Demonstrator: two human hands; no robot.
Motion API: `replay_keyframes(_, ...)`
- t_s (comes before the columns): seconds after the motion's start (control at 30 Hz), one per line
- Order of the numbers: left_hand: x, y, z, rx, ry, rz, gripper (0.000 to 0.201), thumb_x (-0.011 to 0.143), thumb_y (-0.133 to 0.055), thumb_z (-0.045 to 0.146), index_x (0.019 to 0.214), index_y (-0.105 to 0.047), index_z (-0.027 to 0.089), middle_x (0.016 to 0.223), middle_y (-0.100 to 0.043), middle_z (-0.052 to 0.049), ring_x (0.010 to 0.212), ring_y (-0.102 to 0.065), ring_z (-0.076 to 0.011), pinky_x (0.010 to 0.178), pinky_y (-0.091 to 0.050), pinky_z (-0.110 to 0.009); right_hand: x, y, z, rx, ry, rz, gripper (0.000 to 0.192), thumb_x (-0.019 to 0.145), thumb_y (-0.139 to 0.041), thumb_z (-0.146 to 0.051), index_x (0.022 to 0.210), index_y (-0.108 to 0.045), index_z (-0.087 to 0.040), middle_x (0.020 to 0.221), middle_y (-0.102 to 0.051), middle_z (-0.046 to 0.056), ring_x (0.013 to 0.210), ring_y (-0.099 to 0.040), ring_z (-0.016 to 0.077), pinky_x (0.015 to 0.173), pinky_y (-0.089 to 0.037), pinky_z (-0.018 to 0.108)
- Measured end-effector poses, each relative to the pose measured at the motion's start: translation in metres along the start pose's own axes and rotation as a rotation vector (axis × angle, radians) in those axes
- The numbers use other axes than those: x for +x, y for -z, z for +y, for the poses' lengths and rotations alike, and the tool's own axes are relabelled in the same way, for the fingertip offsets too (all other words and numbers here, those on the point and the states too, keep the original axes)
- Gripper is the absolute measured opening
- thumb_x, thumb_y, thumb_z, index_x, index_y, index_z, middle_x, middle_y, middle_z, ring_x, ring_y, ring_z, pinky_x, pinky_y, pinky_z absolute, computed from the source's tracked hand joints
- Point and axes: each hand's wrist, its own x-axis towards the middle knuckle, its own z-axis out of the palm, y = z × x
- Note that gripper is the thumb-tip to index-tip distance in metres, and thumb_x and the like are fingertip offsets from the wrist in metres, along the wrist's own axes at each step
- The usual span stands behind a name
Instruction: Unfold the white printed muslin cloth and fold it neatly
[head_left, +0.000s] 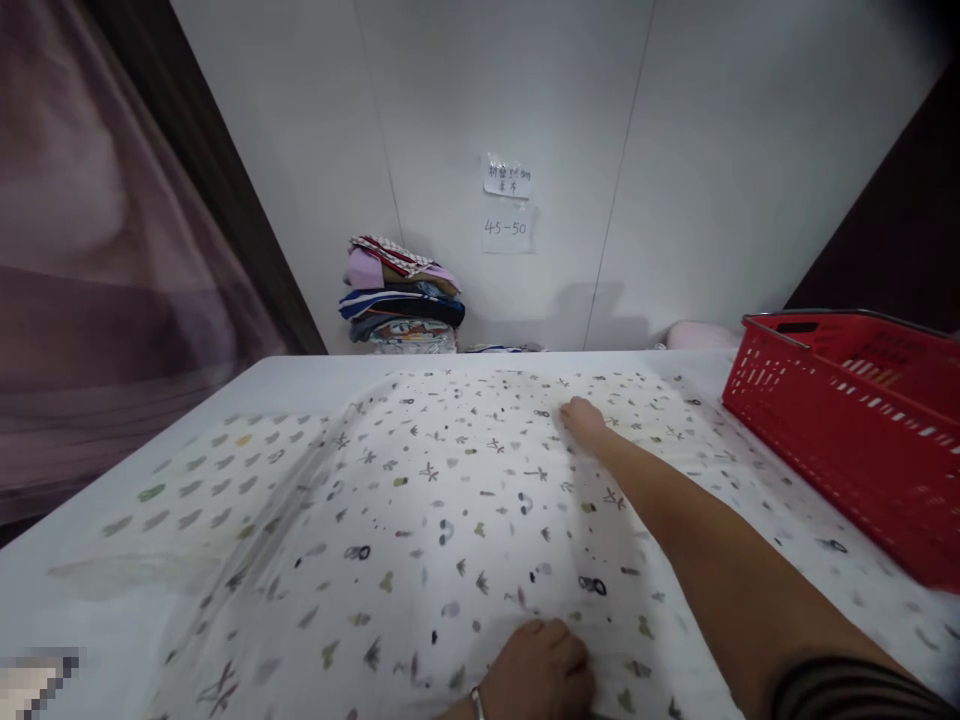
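Patterned cloth (420,520) spread flat across the white table (300,372), bare margin at far and left edges, red basket (855,430) crowding the right. Right hand (581,420) stretched far, seemingly flat on cloth. Left hand (540,670) near, curled, apparently pinching the cloth.

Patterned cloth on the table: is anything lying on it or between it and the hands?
Nothing visible. The right hand lies flat on the far part of the patterned cloth, and the left hand presses its near edge. The red basket sits at the right, overlapping the cloth's edge there; the folded clothes stack is against the wall.
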Motion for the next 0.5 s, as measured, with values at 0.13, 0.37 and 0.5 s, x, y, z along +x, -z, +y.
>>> replay_keyframes(0.13, -0.003, -0.008, -0.006, -0.051, -0.023, -0.064, 0.021, 0.078, -0.065, 0.039, 0.069, -0.055, 0.023, 0.077, -0.063, 0.004, 0.064, -0.05, -0.0121, 0.047, -0.028, -0.028, 0.01, -0.001, 0.001, -0.042, 0.006, -0.031, 0.022, 0.078, -0.053, -0.013, 0.096, -0.065, -0.018, 0.1, -0.064, 0.01, 0.09, -0.06, 0.0195, 0.072, -0.044, 0.024)
replay_keyframes(0.37, 0.0, -0.01, -0.011, -0.063, -0.05, -0.117, 0.021, 0.081, -0.061, 0.038, 0.067, -0.054, 0.024, 0.073, -0.062, 0.003, 0.062, -0.049, -0.0124, 0.045, -0.027, -0.028, 0.027, 0.011, 0.003, -0.092, -0.018, 0.075, 0.035, 0.081, -0.045, -0.007, 0.115, -0.052, -0.014, 0.119, -0.053, 0.016, 0.106, -0.054, 0.0239, 0.081, -0.043, 0.03)
replay_keyframes(0.5, -0.002, -0.013, -0.01, -0.112, -0.015, -0.105, 0.019, 0.083, -0.059, 0.039, 0.071, -0.056, 0.025, 0.076, -0.065, 0.005, 0.065, -0.05, -0.0121, 0.048, -0.03, -0.027, 0.042, 0.016, 0.011, -0.074, -0.048, 0.027, 0.03, 0.085, -0.042, -0.01, 0.111, -0.055, -0.015, 0.106, -0.06, 0.013, 0.091, -0.06, 0.0205, 0.072, -0.045, 0.026)
